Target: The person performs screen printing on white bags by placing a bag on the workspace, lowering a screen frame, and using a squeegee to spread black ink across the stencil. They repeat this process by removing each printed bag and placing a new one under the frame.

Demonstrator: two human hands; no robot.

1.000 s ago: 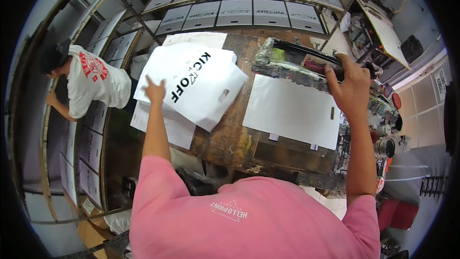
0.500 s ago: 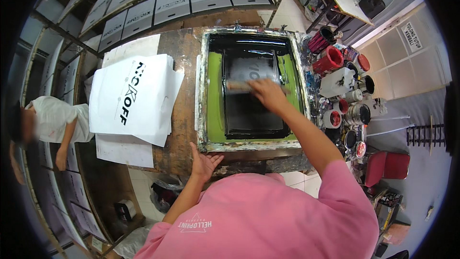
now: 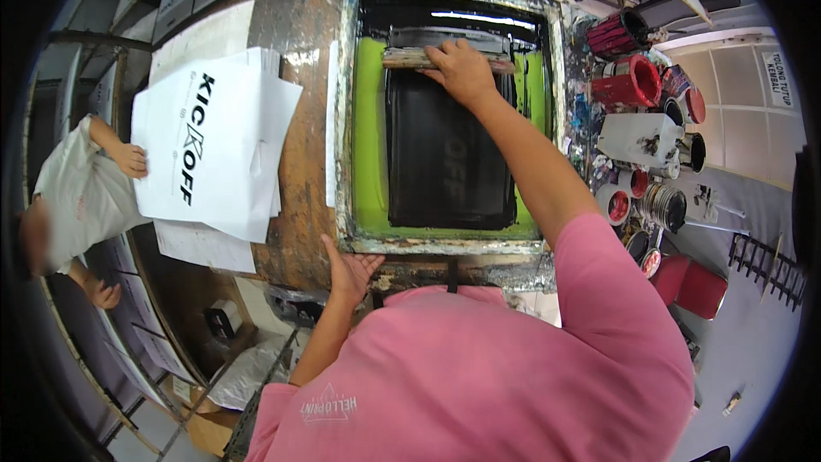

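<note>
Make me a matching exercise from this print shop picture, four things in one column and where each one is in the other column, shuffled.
Things:
1. right hand
2. left hand
3. stack of white printed bags
4. paint cans

Places:
A. to the right of the screen frame
B. on the squeegee at the far end of the screen
C. on the table to the left of the screen frame
D. at the near left corner of the screen frame

Pairs: 1-B, 2-D, 3-C, 4-A
</note>
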